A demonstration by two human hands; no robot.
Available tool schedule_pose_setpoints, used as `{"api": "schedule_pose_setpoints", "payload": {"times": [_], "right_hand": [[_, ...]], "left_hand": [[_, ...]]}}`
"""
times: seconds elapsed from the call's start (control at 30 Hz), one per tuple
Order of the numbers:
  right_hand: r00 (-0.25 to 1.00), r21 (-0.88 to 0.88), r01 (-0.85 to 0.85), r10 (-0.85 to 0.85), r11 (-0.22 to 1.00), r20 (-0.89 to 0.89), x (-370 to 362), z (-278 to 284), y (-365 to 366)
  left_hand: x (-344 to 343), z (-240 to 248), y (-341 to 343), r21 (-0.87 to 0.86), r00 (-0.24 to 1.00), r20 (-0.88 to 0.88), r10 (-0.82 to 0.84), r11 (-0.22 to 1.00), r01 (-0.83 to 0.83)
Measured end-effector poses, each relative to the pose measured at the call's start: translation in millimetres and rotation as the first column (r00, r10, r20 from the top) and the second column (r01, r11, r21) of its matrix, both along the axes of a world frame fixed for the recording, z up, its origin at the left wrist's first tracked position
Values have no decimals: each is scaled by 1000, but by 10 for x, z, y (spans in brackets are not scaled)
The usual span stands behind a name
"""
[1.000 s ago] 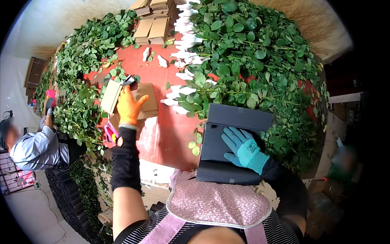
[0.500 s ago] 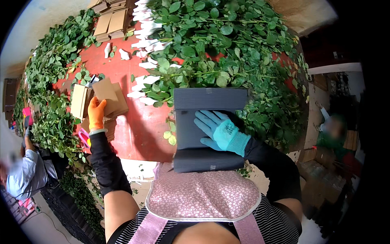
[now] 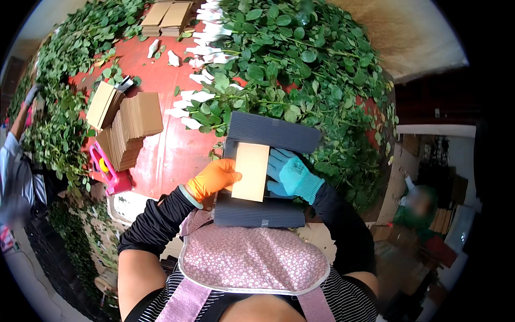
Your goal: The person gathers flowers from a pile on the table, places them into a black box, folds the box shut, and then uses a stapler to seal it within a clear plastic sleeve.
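Note:
My left hand, in an orange glove, pinches the left edge of a tan cardboard sheet. The sheet lies over the middle of a dark grey ribbed wrapping sheet, whose near and far ends are folded or rolled in thick bands. On the right, my right hand, in a teal glove, rests on the dark sheet with its thumb apart from its fingers. Its fingertips meet the cardboard's right edge; whether they go under it, I cannot tell.
Cardboard stacks stand on the red table at left, beside a pink tape dispenser. Leafy stems with white-wrapped heads cover the far right. More cardboard lies at the back. Other people are at both sides.
My left hand has come from the cardboard stack to the dark wrapping sheet, bringing one cardboard sheet. My right hand has stayed on the dark sheet, now beside the cardboard.

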State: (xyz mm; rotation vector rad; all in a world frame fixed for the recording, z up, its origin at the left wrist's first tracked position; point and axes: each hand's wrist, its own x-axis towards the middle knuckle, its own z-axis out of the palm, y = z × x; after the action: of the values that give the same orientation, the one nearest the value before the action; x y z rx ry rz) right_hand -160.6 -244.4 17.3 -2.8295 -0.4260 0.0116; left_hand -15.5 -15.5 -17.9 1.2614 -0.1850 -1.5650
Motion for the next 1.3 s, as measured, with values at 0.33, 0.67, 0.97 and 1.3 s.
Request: {"api": "schedule_pose_setpoints", "payload": {"times": [0.33,0.67,0.97,1.3], "right_hand": [[943,13,123,-113,992,-314,-68,483,377],[983,38,87,-80,995,-167,45,235,340],[969,67,129,-111,989,-219,94,214,337],[965,120,187,-160,975,-208,44,135,305]], "left_hand": [[-43,-228,-17,-48,971,238,13,999,-2],[5,145,-36,84,320,942,-105,993,77],[161,38,102,165,430,893,-134,986,-36],[142,-91,70,46,439,898,-30,999,-27]]}}
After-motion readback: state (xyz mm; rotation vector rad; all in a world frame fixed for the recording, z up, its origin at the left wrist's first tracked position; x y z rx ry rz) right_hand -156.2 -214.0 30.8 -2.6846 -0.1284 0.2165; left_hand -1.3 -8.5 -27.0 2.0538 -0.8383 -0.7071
